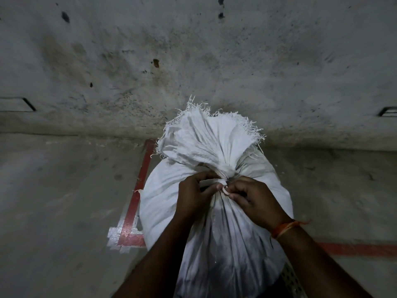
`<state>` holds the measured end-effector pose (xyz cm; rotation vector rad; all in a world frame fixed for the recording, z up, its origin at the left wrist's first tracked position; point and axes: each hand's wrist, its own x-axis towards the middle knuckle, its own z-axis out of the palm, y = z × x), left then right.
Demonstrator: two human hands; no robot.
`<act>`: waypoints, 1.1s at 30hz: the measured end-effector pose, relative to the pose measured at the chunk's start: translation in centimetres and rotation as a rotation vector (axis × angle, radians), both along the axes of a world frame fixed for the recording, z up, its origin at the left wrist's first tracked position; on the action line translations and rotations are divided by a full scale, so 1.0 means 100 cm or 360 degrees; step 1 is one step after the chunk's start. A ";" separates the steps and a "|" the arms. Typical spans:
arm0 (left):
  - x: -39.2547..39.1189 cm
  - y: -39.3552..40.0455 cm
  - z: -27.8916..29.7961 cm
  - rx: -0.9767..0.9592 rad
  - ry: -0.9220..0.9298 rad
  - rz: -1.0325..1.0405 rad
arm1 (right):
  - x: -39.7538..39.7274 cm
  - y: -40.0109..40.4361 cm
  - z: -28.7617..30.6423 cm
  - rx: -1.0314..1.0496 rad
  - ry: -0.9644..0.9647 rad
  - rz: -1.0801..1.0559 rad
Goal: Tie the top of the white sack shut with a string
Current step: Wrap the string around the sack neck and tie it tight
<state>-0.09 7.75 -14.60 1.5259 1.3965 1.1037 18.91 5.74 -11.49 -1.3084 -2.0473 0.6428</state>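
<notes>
Two hands meet at the sack's neck, just below frame center. My left hand [194,193] pinches one run of the string [225,189] with curled fingers, and my right hand [255,201] pinches the pale loop on the other side, so each grip is clenched on string. It already circles the gathered neck, with the frayed top fanned out above. I judge the knot half made. To do it well I would pull both ends level and apart, keep the loop low against the bunched cloth, and not let either grip slacken. The sack [163,203] stands on the floor [64,201] beside a red line [137,190].
</notes>
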 end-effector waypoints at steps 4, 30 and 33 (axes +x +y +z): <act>0.001 0.000 -0.004 -0.0088 -0.0030 0.0038 | 0.000 0.000 0.000 -0.0061 -0.0023 0.0011; 0.009 0.001 0.018 -0.0673 -0.1183 0.0150 | -0.012 -0.003 -0.011 0.0028 0.0029 -0.0483; 0.010 0.002 0.017 -0.0711 -0.1127 0.0127 | -0.011 -0.002 -0.013 -0.0009 0.0111 -0.0475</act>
